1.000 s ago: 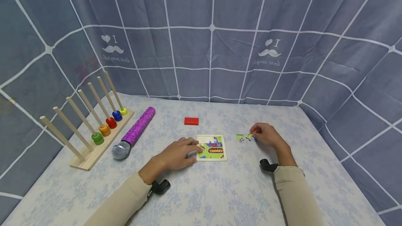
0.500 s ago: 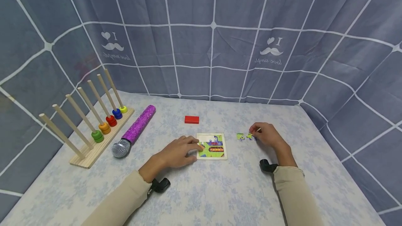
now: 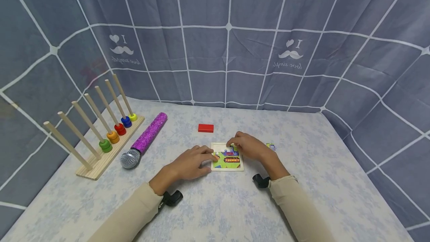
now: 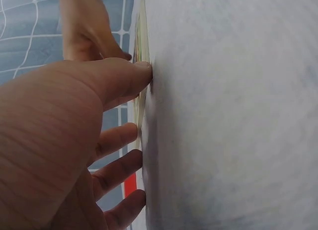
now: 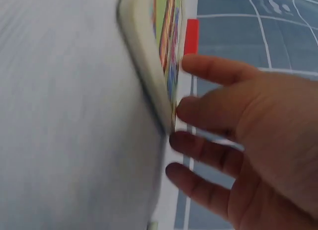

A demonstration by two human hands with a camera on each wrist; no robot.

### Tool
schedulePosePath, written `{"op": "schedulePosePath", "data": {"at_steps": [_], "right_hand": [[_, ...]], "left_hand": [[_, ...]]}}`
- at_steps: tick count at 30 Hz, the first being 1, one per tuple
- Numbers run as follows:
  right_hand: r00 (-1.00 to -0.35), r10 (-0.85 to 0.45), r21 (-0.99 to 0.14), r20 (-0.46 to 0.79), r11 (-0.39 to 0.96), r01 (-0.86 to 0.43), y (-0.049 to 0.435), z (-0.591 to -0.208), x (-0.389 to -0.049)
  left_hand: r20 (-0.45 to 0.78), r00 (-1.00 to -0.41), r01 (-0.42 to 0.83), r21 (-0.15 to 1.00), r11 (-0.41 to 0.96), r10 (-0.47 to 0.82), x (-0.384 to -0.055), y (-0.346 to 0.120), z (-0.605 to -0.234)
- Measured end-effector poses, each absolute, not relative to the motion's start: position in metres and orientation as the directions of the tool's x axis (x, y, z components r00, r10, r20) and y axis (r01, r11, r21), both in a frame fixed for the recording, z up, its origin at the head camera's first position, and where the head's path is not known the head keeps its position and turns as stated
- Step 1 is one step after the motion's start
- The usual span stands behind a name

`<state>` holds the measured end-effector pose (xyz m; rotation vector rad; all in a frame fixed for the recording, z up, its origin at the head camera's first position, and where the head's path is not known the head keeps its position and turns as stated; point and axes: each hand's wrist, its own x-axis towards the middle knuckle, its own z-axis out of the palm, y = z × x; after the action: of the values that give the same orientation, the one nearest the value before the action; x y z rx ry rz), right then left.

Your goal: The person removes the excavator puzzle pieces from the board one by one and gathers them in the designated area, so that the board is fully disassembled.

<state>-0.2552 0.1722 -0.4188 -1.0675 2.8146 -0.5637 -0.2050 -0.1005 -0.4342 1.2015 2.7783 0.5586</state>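
A small square jigsaw puzzle board (image 3: 227,166) with a pale frame and a colourful vehicle picture lies flat on the table. Its upper left part shows bare backing. My left hand (image 3: 191,163) rests at the board's left side, index finger on the picture and thumb (image 4: 141,71) against the frame edge. My right hand (image 3: 250,146) is over the board's upper right corner and appears to pinch a green puzzle piece (image 3: 234,147); its fingers partly hide it. In the right wrist view the fingertips (image 5: 191,63) are close to the frame. Another puzzle piece (image 3: 270,146) lies right of the right hand.
A red block (image 3: 205,128) lies behind the board. To the left are a glittery purple microphone (image 3: 147,137) and a wooden peg stand (image 3: 97,167) with coloured rings. A blue grid curtain (image 3: 208,47) encloses the table's back and sides.
My right hand has moved left from the loose pieces to the board's upper right corner. The left hand has stayed on the board. One loose piece is out of sight, where the right hand now is.
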Motion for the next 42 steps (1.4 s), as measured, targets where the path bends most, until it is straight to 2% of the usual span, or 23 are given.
{"op": "schedulePosePath", "data": {"at_steps": [4,8,12,19,24,33,38,42], "right_hand": [[-0.783,-0.622,-0.311,0.011,0.742,-0.594,0.163,-0.423,-0.256],[-0.791,-0.612,-0.313,0.006,0.750,-0.583,0.164,-0.427,-0.255],[-0.789,-0.614,-0.332,0.012,0.742,-0.582,0.167,-0.428,-0.253],[-0.774,-0.633,-0.444,0.021,0.688,-0.574,0.177,-0.423,-0.254],[-0.750,-0.657,-0.442,0.080,0.651,-0.618,0.181,-0.421,-0.256],[-0.838,-0.490,-0.563,0.239,0.634,-0.531,0.224,-0.402,-0.261],[-0.891,-0.418,-0.560,0.178,0.701,-0.441,0.270,-0.406,-0.261],[-0.943,-0.321,-0.584,0.085,0.751,-0.308,0.309,-0.421,-0.257]], "left_hand": [[0.076,-0.694,0.690,0.352,0.632,0.716,-0.206,-0.099,-0.436],[0.062,-0.696,0.687,0.347,0.639,0.715,-0.206,-0.098,-0.438],[0.063,-0.691,0.693,0.341,0.636,0.720,-0.206,-0.097,-0.438],[0.064,-0.693,0.694,0.329,0.640,0.719,-0.206,-0.096,-0.437],[0.063,-0.697,0.690,0.329,0.645,0.714,-0.207,-0.096,-0.435],[0.063,-0.705,0.681,0.337,0.650,0.706,-0.207,-0.096,-0.433],[0.064,-0.713,0.672,0.346,0.655,0.698,-0.207,-0.099,-0.433],[0.073,-0.710,0.675,0.354,0.647,0.700,-0.206,-0.099,-0.434]]}}
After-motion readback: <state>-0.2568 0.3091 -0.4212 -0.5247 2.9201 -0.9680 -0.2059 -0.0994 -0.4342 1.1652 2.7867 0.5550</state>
